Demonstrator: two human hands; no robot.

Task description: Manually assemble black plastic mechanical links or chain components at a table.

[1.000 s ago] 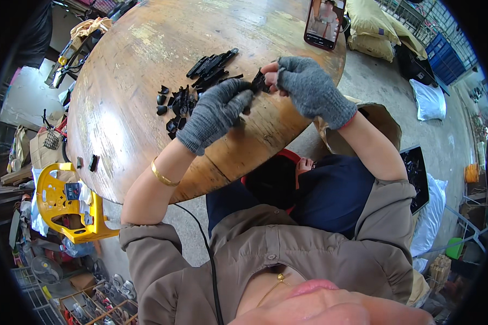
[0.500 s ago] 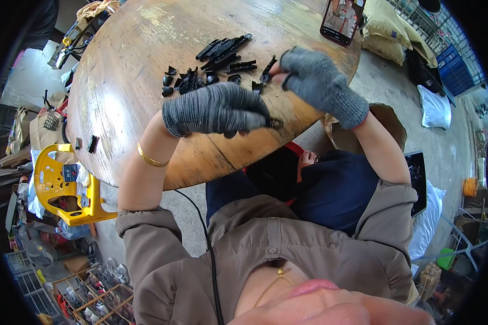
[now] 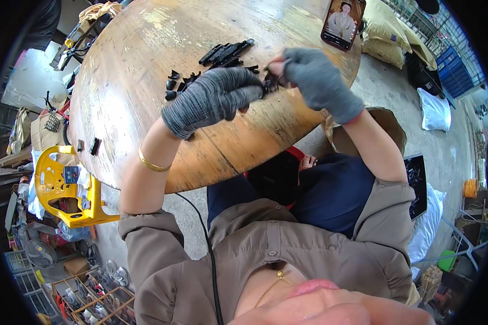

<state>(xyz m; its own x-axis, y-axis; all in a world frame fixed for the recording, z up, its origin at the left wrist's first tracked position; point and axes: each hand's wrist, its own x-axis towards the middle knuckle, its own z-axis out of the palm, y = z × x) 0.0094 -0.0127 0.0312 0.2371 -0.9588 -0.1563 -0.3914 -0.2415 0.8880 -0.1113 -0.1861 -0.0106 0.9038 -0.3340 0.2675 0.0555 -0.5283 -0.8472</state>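
Note:
My left hand (image 3: 214,98), in a grey knit glove with bare fingertips, is closed over the table's near part. At its fingertips is a small black plastic piece (image 3: 269,83), blurred by motion. My right hand (image 3: 319,81), gloved the same way, meets it from the right, its thumb and fingers pinched on the black piece. Whether this is one part or two joined I cannot tell. Behind the left hand lies a pile of long black plastic parts (image 3: 226,52). Small rounded black caps (image 3: 171,85) sit left of it; the glove hides some parts.
The round wooden table (image 3: 130,81) has worn varnish. A phone (image 3: 342,23) showing a person stands at its far right edge. Two small black pieces (image 3: 95,146) lie at the left. A yellow plastic chair (image 3: 65,187) stands left, and an open brown bag (image 3: 374,130) below right.
My left hand has risen away from the table's near edge with its black piece. My right hand has shifted slightly left, and the two now meet. The phone's picture has changed.

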